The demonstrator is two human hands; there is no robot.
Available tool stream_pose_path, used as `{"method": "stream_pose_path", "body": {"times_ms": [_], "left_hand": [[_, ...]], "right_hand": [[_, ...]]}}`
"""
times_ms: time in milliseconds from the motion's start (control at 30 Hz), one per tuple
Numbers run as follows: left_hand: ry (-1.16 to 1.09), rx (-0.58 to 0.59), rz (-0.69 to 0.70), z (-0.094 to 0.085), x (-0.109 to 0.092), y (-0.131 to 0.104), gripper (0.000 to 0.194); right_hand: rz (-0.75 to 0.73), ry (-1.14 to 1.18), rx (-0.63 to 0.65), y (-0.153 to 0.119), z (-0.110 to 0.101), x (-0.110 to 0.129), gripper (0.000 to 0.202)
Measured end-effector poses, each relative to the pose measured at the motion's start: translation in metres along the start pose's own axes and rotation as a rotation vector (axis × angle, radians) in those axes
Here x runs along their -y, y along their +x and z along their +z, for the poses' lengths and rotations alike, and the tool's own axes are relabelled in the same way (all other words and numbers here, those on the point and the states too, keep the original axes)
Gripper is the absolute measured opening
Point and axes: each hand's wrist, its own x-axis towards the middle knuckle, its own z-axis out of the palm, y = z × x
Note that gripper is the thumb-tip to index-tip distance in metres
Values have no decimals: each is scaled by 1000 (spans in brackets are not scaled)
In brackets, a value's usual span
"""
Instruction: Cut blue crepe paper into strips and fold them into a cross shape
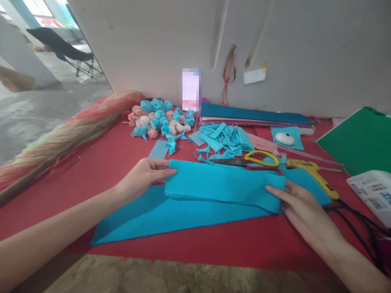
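Observation:
A folded strip of bright blue crepe paper [220, 181] is stretched level between my two hands. Its left end is pinched by my left hand [152, 171], thumb in front. At the right end, the thumb of my right hand [296, 199] presses on the front with the fingers behind. Beneath it a larger blue sheet [146, 215] lies on the red table cover. Just beyond the strip are scissors [244, 161] with one yellow and one red handle, and a yellow glue gun [317, 175] beside my right hand.
Blue paper scraps [226, 138] lie past the scissors. Pink, white and blue paper flowers [159, 118] are heaped behind on the left. A blurred phone screen [191, 89] leans against the wall. A green board [360, 142] and a white package [371, 191] stand at right.

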Motion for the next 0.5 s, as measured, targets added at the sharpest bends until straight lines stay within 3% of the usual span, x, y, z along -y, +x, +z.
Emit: {"method": "stream_pose_path", "body": {"times_ms": [233,367,500], "left_hand": [[-3,49,3,-12,-19,-1,7],[54,21,-22,-17,-30,-9,8],[91,-51,-78,-16,-35,-23,11]], "right_hand": [[-15,35,-120,4,-9,6,46],[8,26,-50,-2,-6,13,48],[-89,36,-2,-10,-1,17,32]]}}
